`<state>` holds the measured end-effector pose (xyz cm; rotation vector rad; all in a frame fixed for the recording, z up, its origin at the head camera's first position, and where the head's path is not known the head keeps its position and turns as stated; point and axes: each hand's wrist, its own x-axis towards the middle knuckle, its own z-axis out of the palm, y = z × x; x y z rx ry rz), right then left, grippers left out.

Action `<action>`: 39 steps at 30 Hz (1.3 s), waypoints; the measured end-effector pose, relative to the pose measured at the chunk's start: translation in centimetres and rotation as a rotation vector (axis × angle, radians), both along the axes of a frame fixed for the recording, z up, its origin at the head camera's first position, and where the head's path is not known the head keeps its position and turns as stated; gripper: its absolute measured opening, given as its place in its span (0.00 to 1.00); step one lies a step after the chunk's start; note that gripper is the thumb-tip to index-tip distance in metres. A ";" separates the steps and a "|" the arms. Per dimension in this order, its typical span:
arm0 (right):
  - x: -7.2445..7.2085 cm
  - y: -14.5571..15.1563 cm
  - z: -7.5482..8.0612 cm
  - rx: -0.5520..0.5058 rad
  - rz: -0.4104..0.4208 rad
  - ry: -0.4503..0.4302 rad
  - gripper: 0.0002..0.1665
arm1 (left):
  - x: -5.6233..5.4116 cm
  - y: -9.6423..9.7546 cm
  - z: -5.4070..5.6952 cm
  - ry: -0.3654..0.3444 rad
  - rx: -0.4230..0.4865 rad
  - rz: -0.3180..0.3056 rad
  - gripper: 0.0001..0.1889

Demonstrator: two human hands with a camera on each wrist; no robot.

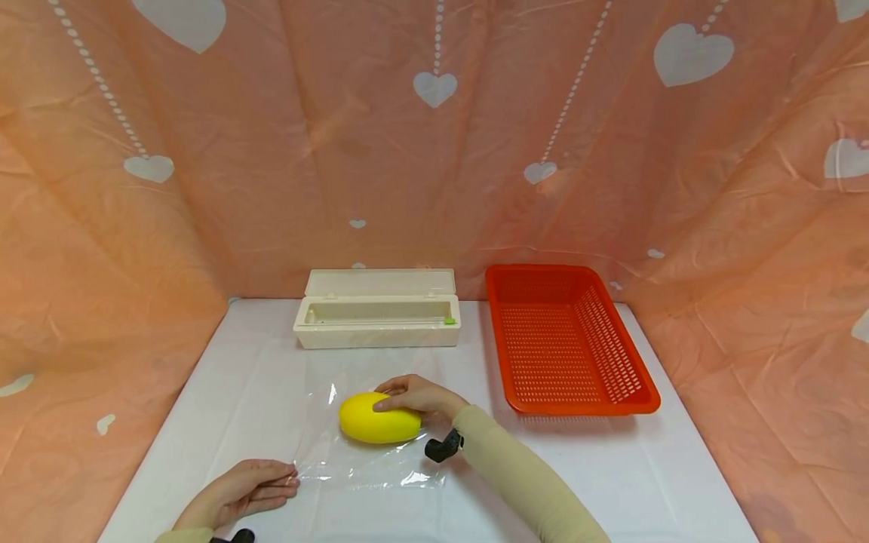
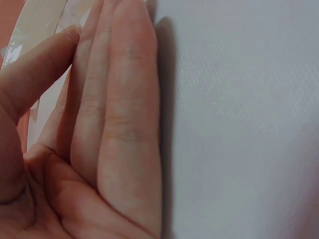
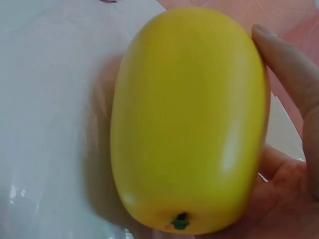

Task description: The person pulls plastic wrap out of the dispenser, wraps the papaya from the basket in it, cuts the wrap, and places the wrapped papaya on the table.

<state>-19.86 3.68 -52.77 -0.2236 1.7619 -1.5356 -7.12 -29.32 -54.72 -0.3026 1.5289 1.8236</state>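
A smooth yellow melon [image 1: 380,418] lies over a sheet of clear plastic film [image 1: 366,471] in the head view. My right hand [image 1: 421,398] grips the melon from its far right side, thumb on top. In the right wrist view the melon [image 3: 192,119] fills the middle, a small green stem [image 3: 180,221] at its near end. At the film's near left corner, my left hand [image 1: 243,490] pinches the film between thumb and forefinger. The left wrist view shows its thumb [image 2: 40,69] against the forefinger and the other fingers extended along the white table.
Behind the film stands a cream cling film box [image 1: 380,337], its lid [image 1: 380,282] raised and a green slider [image 1: 449,321] at the right of its front edge. An orange-red plastic basket [image 1: 577,407] stands at the back right. A pink heart-patterned curtain [image 1: 380,151] encloses the table [image 1: 231,377].
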 end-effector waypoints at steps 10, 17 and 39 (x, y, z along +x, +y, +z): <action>-0.2 -0.4 0.4 -0.032 -0.031 -0.027 0.25 | 0.0 0.2 0.1 -0.010 -0.037 0.022 0.11; -0.2 -0.2 0.2 -0.102 -0.022 -0.039 0.27 | 0.1 0.2 0.3 -0.006 -0.035 0.021 0.11; 0.1 5.7 0.9 -0.177 -0.080 0.254 0.24 | -0.3 0.6 1.3 -0.014 0.043 0.056 0.13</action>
